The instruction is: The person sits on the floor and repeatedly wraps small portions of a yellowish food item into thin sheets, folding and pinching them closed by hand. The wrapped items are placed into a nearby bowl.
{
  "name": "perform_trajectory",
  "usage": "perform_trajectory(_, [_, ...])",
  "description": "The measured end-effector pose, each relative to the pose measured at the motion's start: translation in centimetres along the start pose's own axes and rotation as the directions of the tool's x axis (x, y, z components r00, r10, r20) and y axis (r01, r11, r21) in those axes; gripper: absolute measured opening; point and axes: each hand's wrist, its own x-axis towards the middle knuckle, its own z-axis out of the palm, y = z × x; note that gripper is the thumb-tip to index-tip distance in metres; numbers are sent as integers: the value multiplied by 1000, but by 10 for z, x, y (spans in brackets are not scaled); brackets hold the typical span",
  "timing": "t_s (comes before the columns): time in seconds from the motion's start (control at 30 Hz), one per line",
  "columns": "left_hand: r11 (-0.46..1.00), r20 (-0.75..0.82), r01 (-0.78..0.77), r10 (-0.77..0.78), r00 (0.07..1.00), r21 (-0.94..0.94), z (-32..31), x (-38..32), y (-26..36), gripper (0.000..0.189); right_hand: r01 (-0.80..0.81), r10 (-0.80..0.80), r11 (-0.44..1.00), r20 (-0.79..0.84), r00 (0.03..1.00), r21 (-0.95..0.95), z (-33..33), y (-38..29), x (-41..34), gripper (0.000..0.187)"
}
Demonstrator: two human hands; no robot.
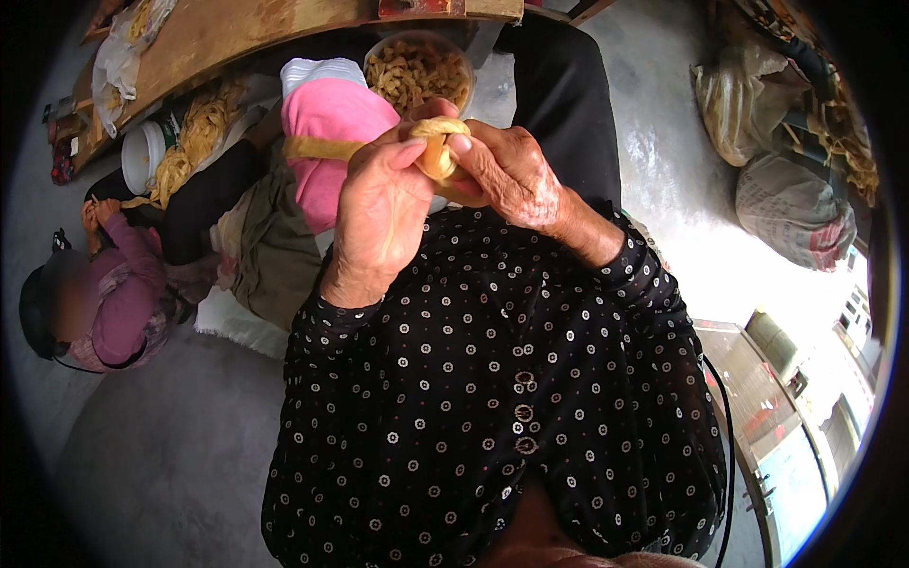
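A pale yellow, pliable strip (pixel 442 149) is looped into a knot between my two hands. My left hand (pixel 387 206) pinches the knot from the left, its palm turned up towards the camera. From the right, my right hand (pixel 515 174) grips the same knot between thumb and fingers. A flat tail of the strip (pixel 319 148) runs left from my left hand across a pink cloth (pixel 323 106) on my lap. Just beyond my hands stands a round tub (pixel 469 67) filled with small yellow-brown knotted pieces (pixel 415 71).
A co-worker (pixel 128 298) in a purple top sits at the left, hands on similar strips (pixel 192 142) beside a white bucket (pixel 142 156). A wooden bench (pixel 284 25) crosses the top. Filled sacks (pixel 788 209) stand right; a wooden door (pixel 760 376) is lower right.
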Motion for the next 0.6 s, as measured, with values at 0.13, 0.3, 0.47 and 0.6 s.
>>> perform_trajectory(0.13, [995, 70, -17, 10, 998, 98, -1, -1, -1, 29, 97, -103, 994, -106, 989, -58, 6, -3, 0, 18])
perform_trajectory(0.3, [849, 97, -323, 312, 945, 418, -4, 11, -4, 22, 180, -212, 906, -42, 976, -383, -4, 0, 4, 9])
perform_trajectory(0.47, [605, 35, -141, 184, 982, 784, -17, 8, -2, 20, 275, -311, 739, 50, 949, -615, -14, 11, 7, 14])
perform_trajectory(0.6, [883, -151, 67, 4, 989, 464, -14, 4, -11, 25, 347, -369, 619, 129, 920, -704, -18, 17, 9, 16])
